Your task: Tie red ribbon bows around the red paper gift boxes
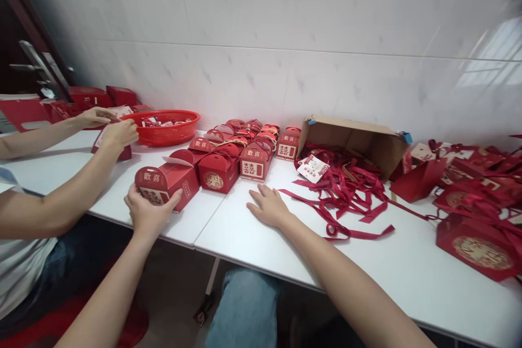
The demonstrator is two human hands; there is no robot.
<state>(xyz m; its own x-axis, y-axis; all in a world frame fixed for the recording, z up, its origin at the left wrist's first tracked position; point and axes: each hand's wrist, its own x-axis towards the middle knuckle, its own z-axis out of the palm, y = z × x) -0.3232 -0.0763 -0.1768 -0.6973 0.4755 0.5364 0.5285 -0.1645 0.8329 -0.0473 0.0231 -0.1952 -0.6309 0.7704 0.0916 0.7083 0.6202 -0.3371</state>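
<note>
My left hand (147,211) grips the near end of a red gift box (168,184) with gold characters, which lies on the white table (253,244). My right hand (269,205) rests flat on the table with its fingers spread, holding nothing, just in front of a cluster of several closed red gift boxes (240,149). A tangle of red ribbons (346,190) lies to the right of that hand.
At the left a co-worker's hands (110,128) hold a small red box beside a red plastic basket (165,126). An open cardboard carton (359,141) lies on its side behind the ribbons. Red bags (477,228) sit at the right. A tiled wall runs behind.
</note>
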